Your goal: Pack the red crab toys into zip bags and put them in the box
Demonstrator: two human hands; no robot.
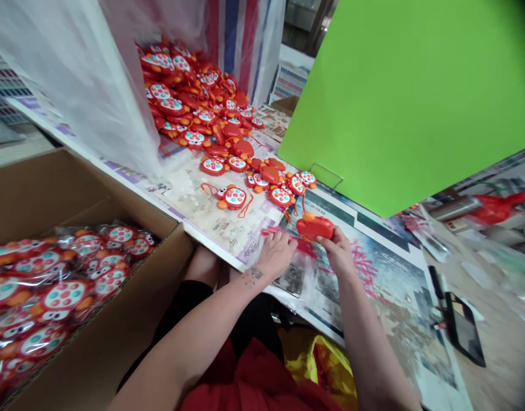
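Note:
My right hand (339, 251) grips a red crab-shaped toy (314, 227) with its plain back facing up, just above the table. My left hand (276, 251) rests beside it with fingers curled on a clear plastic bag with red print (303, 251) lying on the table. A loose toy with coloured dots and an orange cord (232, 197) lies a little further away. Behind it, a big pile of the same red toys (194, 97) spills across the table from the back.
A cardboard box (117, 331) at my left holds several bagged toys (52, 291). A green panel (416, 91) covers the upper right. A phone (463, 328) and a pen lie at the right on the printed table cover (228, 228). White plastic sheeting (74, 68) hangs at the left.

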